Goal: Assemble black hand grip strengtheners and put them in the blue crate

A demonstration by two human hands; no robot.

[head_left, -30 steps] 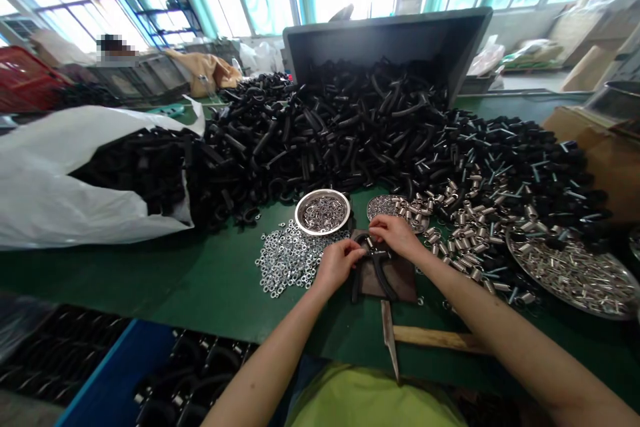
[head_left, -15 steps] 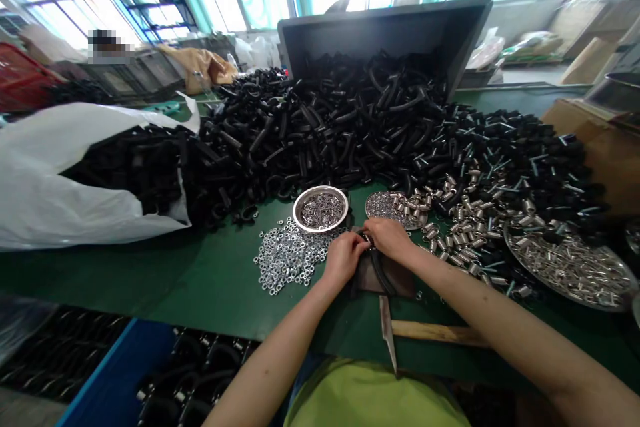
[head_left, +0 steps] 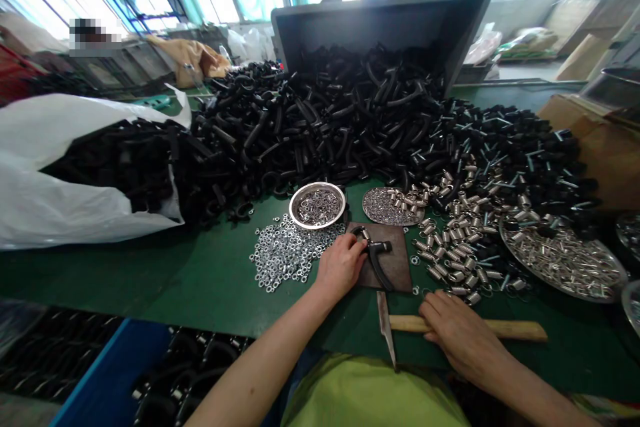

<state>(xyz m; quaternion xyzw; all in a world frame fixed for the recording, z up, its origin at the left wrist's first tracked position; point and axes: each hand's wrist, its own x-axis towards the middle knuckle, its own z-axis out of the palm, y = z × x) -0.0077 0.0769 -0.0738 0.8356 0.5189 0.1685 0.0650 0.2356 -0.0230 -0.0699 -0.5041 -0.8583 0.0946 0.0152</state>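
Note:
My left hand (head_left: 343, 263) is closed on a black curved plastic handle (head_left: 381, 267), pressing it on a dark square metal plate (head_left: 400, 253). A small metal spring (head_left: 365, 234) sits in the handle's upper end, beside my fingertips. My right hand (head_left: 457, 327) lies over the wooden shaft of a hammer (head_left: 515, 329), fingers bent over the far side and thumb on the near side. The hammer's steel head (head_left: 385, 327) rests just below the plate. Left of the plate are a steel bowl of small metal parts (head_left: 317, 207) and a spread of loose nuts (head_left: 285, 253).
Black plastic handles (head_left: 320, 120) are heaped across the back, spilling from a tipped grey bin (head_left: 380, 20) and a white sack (head_left: 75, 213). To the right lie loose springs (head_left: 455, 240), a small tray of tiny parts (head_left: 390, 207) and a tray of metal pins (head_left: 565, 260). A blue crate (head_left: 95, 373) stands below left.
My right hand has left the black handle and moved down and right onto the hammer shaft. My left hand stays on the black handle, and the plate shows more fully.

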